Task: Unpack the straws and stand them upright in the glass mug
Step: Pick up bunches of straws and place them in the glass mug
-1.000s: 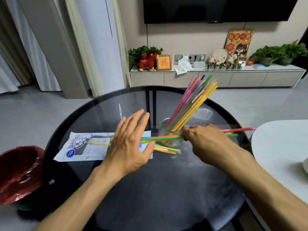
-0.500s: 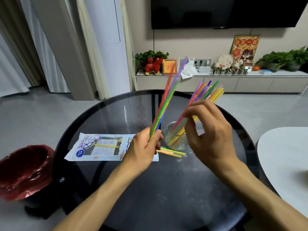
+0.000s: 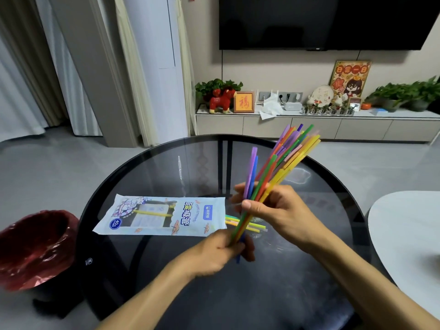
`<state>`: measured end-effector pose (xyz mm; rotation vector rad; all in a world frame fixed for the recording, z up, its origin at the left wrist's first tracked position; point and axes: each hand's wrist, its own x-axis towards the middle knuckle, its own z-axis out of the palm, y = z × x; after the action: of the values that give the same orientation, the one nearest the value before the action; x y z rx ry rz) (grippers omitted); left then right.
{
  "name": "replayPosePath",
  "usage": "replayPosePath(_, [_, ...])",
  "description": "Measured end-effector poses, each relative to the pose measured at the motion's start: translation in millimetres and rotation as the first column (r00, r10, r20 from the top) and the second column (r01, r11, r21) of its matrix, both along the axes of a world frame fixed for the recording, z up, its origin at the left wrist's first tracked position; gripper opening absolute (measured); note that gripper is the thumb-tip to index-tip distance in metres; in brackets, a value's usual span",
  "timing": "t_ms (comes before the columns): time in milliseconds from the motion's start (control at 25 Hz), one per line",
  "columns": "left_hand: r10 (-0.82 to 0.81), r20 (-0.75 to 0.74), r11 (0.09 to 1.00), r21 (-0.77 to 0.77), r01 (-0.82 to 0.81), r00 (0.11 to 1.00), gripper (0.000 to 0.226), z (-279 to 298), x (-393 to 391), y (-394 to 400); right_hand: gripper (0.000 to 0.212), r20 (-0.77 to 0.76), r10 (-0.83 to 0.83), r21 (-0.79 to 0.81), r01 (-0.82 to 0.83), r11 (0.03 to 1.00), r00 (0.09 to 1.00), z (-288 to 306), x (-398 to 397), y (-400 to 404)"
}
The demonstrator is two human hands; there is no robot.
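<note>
My left hand (image 3: 220, 250) grips the lower end of a small bundle of straws (image 3: 252, 173), purple, blue, green and orange. Higher up, my right hand (image 3: 279, 210) pinches the same bundle at its middle, thumb in front. The bundle leans to the upper right. Behind it, several coloured straws (image 3: 298, 148) fan out of the glass mug, which is hidden behind my right hand. The opened straw package (image 3: 164, 216) lies flat to the left with a yellow straw showing inside. A few loose straws (image 3: 247, 224) lie at its open end.
Everything rests on a round dark glass table (image 3: 107, 184). A bin with a red liner (image 3: 35, 246) stands on the floor to the left. A white tabletop (image 3: 404, 225) sits close on the right. A low cabinet runs along the far wall.
My right hand has come down from above the mug and closed on the bundle's middle. My left hand has slid to the bundle's lower end, and the bundle now tilts right.
</note>
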<state>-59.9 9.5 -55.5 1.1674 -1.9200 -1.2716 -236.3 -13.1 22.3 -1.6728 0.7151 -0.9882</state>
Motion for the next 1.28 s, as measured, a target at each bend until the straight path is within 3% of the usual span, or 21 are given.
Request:
replayPosePath(80, [-0.079,0.081,0.996,0.037,0.076,0.994,0.02,-1,3,0,0.026,-0.036,0.055,0.054,-0.053,0.997,0.998,-4,-4,-3])
replayPosePath(240, [-0.101,0.018,0.988,0.119,0.098,0.995,0.018,2,3,0,0.036,-0.019,0.222,0.235,-0.211,0.949,0.975,-6,-15,-9])
replayPosePath(400, [-0.097,-0.026,0.978,0.183,0.1,0.995,0.016,-5,-1,3,0.02,-0.04,0.021,0.165,-0.014,0.986,0.999,-14,-9,-10])
replayPosePath(520, [-0.102,-0.04,0.971,0.214,0.109,0.994,0.017,-8,1,0,0.024,-0.077,-0.124,0.076,0.13,0.989,0.989,-19,-3,-10])
replayPosePath(720, [-0.157,-0.006,0.956,0.25,0.153,0.988,0.015,-8,7,-4,0.016,-0.136,0.03,0.158,-0.008,0.987,0.99,-20,0,-9])
replayPosePath(800, [-0.075,-0.001,0.966,0.247,0.073,0.997,0.013,-9,8,-7,0.015,-0.13,-0.05,0.139,0.068,0.988,0.99,-17,2,-10])
replayPosePath(880, [0.137,-0.007,0.983,0.127,-0.135,0.991,0.022,-2,12,-11,0.016,0.002,-0.235,0.14,0.233,0.963,0.972,-4,-5,-20])
replayPosePath(960, [0.412,-0.095,0.911,0.015,-0.412,0.906,0.018,10,20,-14,0.015,0.239,-0.463,0.229,0.413,0.881,0.854,15,-22,-38])
replayPosePath(1040, [0.563,-0.107,0.82,-0.051,-0.57,0.82,0.018,15,28,-15,0.007,0.391,-0.626,0.298,0.551,0.78,0.675,26,-36,-52])
replayPosePath(1080, [0.587,-0.058,0.802,-0.091,-0.59,0.807,0.02,13,31,-14,0.008,0.407,-0.679,0.305,0.61,0.732,0.611,26,-37,-56])
replayPosePath(1160, [0.574,0.054,0.813,-0.152,-0.561,0.817,0.022,8,32,-9,0.012,0.363,-0.735,0.271,0.69,0.671,0.572,15,-30,-62])
replayPosePath(1280, [0.536,0.142,0.838,-0.205,-0.505,0.832,0.018,6,31,-4,0.013,0.262,-0.729,0.15,0.719,0.679,0.633,-2,-13,-68])
